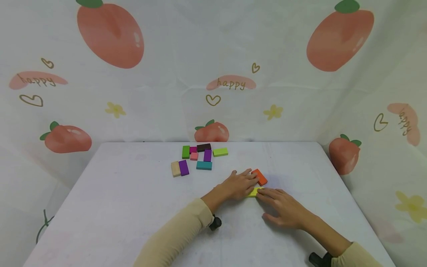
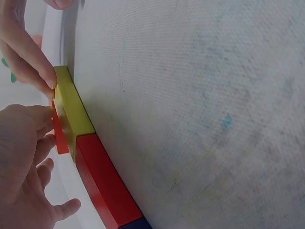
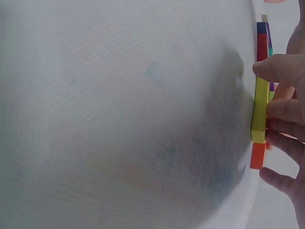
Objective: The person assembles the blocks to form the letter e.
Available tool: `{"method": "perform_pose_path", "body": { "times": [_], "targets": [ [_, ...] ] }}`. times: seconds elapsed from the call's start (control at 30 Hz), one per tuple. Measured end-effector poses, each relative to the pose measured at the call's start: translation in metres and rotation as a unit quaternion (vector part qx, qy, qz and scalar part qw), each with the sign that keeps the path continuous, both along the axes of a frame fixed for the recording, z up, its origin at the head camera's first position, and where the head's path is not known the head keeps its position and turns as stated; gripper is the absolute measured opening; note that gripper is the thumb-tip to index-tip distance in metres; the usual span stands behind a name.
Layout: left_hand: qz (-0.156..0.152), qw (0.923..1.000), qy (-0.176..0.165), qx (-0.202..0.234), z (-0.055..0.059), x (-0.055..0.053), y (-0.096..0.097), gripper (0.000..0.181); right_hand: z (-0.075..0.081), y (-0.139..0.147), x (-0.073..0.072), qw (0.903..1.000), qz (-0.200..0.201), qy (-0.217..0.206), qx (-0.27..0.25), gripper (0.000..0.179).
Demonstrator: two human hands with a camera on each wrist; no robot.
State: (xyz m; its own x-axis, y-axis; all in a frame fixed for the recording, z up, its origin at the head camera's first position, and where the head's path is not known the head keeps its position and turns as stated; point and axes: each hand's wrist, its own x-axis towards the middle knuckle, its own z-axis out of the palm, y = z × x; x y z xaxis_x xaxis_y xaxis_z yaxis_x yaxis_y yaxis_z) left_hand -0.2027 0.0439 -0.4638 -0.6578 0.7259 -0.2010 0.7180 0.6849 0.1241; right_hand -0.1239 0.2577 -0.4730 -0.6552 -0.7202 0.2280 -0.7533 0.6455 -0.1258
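Note:
A yellow block (image 1: 255, 192) lies on the table between my hands. My right hand (image 1: 283, 209) rests its extended fingertips on this block, thumb spread apart. Fingers stretched out, my left hand (image 1: 238, 185) lies over the block's left part and reaches to an orange block (image 1: 260, 177) just behind. The left wrist view shows a red block (image 2: 105, 181) end to end with the yellow block (image 2: 74, 102), then a dark blue block (image 2: 138, 223) after it. Those two are hidden by my left hand and forearm in the head view.
Farther back stand several coloured blocks: green (image 1: 185, 152), black (image 1: 204, 147), pink (image 1: 194, 156), teal (image 1: 204, 165) and lime (image 1: 220, 152). A beige block (image 1: 175, 169) touches a purple block (image 1: 184, 168) nearer the left. A patterned cloth (image 1: 160, 111) hangs behind the white table (image 1: 133, 207).

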Motion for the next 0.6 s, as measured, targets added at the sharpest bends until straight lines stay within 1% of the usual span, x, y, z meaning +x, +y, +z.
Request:
{"method": "perform_pose_path", "body": {
  "times": [0.3, 0.6],
  "targets": [
    [-0.011, 0.9997, -0.017, 0.012, 0.0022, 0.0012, 0.0028, 0.048, 0.0009, -0.0009, 0.0, 1.0, -0.001, -0.003, 0.001, 0.059],
    [-0.019, 0.9998, -0.003, 0.009, 0.001, 0.0007, 0.0041, 0.047, 0.0012, -0.0008, -0.0001, 1.0, -0.001, 0.0, 0.005, 0.06]
  ]
}}
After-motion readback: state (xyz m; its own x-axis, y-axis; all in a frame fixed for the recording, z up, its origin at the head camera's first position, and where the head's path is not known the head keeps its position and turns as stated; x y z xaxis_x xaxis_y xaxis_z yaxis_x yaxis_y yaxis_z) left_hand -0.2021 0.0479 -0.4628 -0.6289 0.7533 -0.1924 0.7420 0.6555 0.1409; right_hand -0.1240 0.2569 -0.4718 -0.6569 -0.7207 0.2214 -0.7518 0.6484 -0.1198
